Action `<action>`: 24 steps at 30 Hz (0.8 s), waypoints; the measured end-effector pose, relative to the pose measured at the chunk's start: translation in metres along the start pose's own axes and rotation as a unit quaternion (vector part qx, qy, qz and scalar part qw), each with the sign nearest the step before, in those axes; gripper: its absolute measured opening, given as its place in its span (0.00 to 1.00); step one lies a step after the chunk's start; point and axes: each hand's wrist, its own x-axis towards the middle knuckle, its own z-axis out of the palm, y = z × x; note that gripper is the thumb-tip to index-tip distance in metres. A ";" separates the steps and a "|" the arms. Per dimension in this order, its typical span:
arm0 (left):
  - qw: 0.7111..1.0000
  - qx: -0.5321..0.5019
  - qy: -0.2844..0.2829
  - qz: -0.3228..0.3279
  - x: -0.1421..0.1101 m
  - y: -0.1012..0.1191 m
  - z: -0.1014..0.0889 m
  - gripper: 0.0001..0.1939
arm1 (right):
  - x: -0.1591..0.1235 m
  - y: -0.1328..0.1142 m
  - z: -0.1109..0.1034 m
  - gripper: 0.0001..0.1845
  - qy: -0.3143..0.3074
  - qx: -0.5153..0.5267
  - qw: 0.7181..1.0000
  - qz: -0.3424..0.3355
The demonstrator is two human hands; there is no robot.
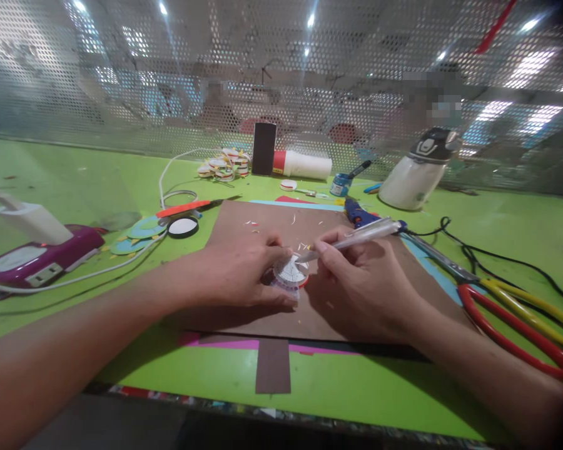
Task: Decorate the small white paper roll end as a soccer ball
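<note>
- Head view: the white disc [291, 270] lay on the brown sheet [229, 231], which presumably shielded the green table [169, 369].
- Your left hand [244, 267] pinched the disc between thumb and fingers, likely keeping it steady.
- Your right hand [368, 269] gripped the slim knife [366, 232] pen-fashion, probably for fine control.
- The scissors [466, 275] rested beside your right forearm, seemingly set aside within reach.

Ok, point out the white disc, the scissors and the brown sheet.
White disc [291, 270]: head view, on its marked top face.
Scissors [460, 271]: head view, blades near the handles.
Brown sheet [237, 220]: head view, bare patch, upper left.
</note>
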 end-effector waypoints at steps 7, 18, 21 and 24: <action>1.000 -0.002 0.002 -0.001 -0.001 0.001 0.000 0.18 | 0.000 0.001 0.001 0.14 -0.014 0.028 0.999 0.012; 1.000 0.008 0.014 0.005 0.001 -0.003 0.003 0.20 | 0.000 0.000 0.000 0.14 -0.018 0.034 0.999 0.021; 1.000 0.003 0.009 0.002 0.001 -0.004 0.004 0.20 | 0.000 0.000 0.001 0.15 -0.021 0.037 0.999 0.018; 1.000 0.007 0.010 -0.002 0.002 -0.003 0.004 0.20 | 0.000 0.002 0.001 0.15 -0.026 0.040 0.999 0.025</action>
